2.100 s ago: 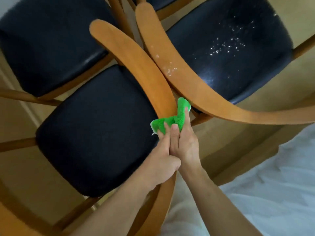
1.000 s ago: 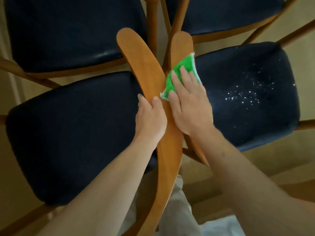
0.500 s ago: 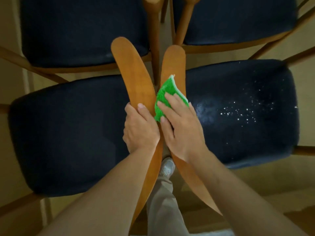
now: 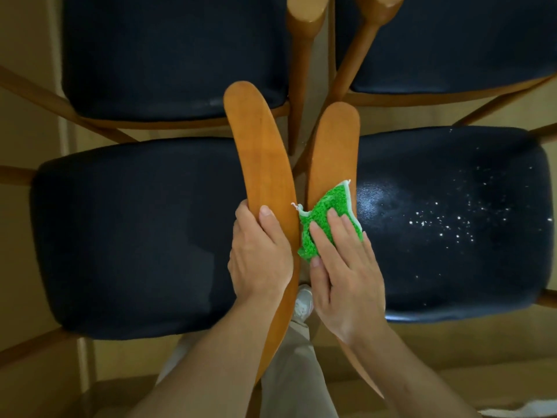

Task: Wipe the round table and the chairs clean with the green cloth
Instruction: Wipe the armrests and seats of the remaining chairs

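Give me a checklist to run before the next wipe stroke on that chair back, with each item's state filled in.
1. Green cloth lies on the right chair's backrest: ok.
2. Right hand presses the cloth with flat fingers: ok.
3. Left hand grips the left chair's backrest to steady it: ok.
4. Far end of the right backrest free of things in the stroke's path: ok.
5. Right chair's seat clean: not ok, white specks are scattered on it.
6. Backrest under the cloth already clean: cannot tell, it is covered.

Tan floor (image 4: 27, 122), pale strip along its left side, dim light
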The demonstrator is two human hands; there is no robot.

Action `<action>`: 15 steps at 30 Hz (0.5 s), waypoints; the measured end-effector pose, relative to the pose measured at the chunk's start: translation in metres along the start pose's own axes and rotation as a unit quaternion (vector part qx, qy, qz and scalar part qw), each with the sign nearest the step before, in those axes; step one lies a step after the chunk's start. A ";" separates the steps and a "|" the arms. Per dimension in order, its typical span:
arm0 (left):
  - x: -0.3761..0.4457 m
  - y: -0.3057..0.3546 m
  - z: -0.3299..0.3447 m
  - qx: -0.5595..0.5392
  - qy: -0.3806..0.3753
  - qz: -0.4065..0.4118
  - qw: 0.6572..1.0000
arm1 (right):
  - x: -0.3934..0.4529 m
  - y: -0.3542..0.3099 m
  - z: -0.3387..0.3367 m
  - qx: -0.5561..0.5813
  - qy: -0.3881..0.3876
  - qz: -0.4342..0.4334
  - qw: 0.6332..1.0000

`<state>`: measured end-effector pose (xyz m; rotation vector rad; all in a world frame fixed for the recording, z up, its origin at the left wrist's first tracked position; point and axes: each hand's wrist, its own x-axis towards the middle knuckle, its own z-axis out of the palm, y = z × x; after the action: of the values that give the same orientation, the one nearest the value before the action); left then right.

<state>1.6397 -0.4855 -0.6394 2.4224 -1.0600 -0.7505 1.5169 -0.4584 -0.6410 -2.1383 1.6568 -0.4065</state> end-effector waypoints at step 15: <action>0.007 -0.008 -0.004 0.058 -0.005 -0.004 0.998 | 0.168 -0.005 -0.019 -0.129 -0.109 -0.013 0.986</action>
<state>1.6512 -0.4852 -0.6428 2.5248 -1.1274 -0.7239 1.5553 -0.6222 -0.6244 -2.2934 1.6310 0.0384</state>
